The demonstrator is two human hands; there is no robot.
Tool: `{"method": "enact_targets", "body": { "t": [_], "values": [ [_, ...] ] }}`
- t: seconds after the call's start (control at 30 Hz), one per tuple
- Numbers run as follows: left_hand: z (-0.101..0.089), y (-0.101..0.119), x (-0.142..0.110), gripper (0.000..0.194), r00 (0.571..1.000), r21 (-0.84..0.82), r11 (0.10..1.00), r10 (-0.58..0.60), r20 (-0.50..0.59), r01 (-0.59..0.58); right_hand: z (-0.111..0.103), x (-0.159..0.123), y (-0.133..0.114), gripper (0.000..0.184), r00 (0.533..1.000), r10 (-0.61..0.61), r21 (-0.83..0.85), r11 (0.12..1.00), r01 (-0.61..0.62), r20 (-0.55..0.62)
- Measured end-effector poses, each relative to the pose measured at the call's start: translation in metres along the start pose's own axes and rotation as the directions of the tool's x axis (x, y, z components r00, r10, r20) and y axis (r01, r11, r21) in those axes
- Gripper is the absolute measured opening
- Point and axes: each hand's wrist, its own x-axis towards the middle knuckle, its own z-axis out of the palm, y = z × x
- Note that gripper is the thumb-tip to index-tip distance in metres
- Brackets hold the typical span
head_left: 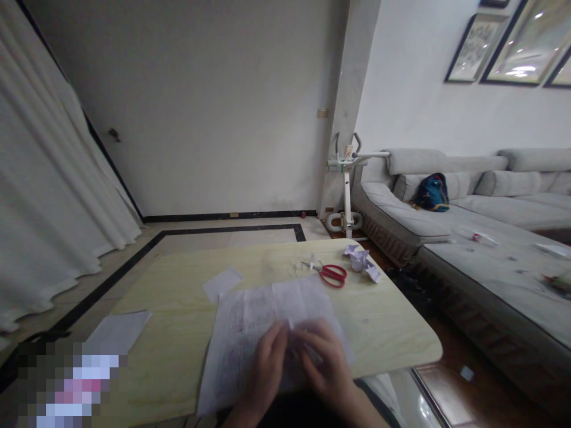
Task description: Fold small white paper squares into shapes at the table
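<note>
My left hand (270, 351) and my right hand (323, 353) meet over a large printed sheet of paper (241, 324) at the near side of the table. Their fingers are closed together in a pinch. A small pale piece of paper (291, 325) shows between the fingertips, mostly hidden and blurred. Beyond the sheet lie red-handled scissors (333, 276), blades pointing left. Several folded paper pieces (359, 260) sit together to the right of the scissors. A small blank paper (222, 283) lies by the sheet's far left corner.
The pale wooden table (388, 333) has a rounded right corner. More white paper (118, 333) lies at its left edge. A grey sofa (401, 220) with a blue backpack (432, 192) stands to the right, near a white exercise machine (347, 190). Curtains (53, 178) hang left.
</note>
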Motion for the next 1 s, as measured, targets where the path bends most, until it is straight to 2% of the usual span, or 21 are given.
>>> {"method": "enact_targets", "body": {
  "t": [0.1,0.27,0.33,0.47,0.6,0.7,0.8,1.0],
  "values": [
    [-0.001,0.000,-0.002,0.048,1.000,-0.001,1.000,-0.010,-0.007,0.010,-0.003,0.001,-0.002,0.039,0.999,-0.014,-0.019,1.000,0.015,0.034],
    [0.000,0.011,-0.003,0.047,0.988,-0.012,0.997,0.079,0.133,-0.078,-0.005,0.002,0.000,0.042,0.998,-0.060,0.004,0.998,0.060,0.006],
    [0.000,0.010,-0.002,0.047,0.989,-0.004,0.997,0.074,0.131,-0.074,-0.005,0.002,0.001,0.042,0.998,-0.068,0.006,0.998,0.069,-0.017],
    [0.000,0.004,-0.001,0.052,0.997,0.026,0.998,0.050,0.058,-0.052,-0.005,0.001,0.000,0.045,0.995,-0.096,-0.033,0.995,0.095,-0.030],
    [0.001,0.010,-0.002,0.048,0.988,0.034,0.998,0.056,0.145,-0.062,-0.004,-0.002,0.003,0.045,0.994,-0.096,-0.045,0.995,0.094,-0.059],
    [0.001,0.013,-0.004,0.048,0.990,0.011,0.999,0.042,0.137,-0.044,-0.002,-0.004,0.007,0.039,0.985,-0.041,-0.004,0.999,0.041,-0.166],
    [0.000,0.009,-0.004,0.048,0.988,0.004,0.999,0.053,0.148,-0.054,0.000,-0.001,0.010,0.031,0.970,0.075,0.048,0.997,-0.065,-0.233],
    [0.000,0.002,-0.006,0.046,0.956,0.024,0.990,0.127,0.265,-0.138,0.004,0.010,0.008,0.020,0.948,0.282,0.161,0.952,-0.259,-0.145]
  ]
}}
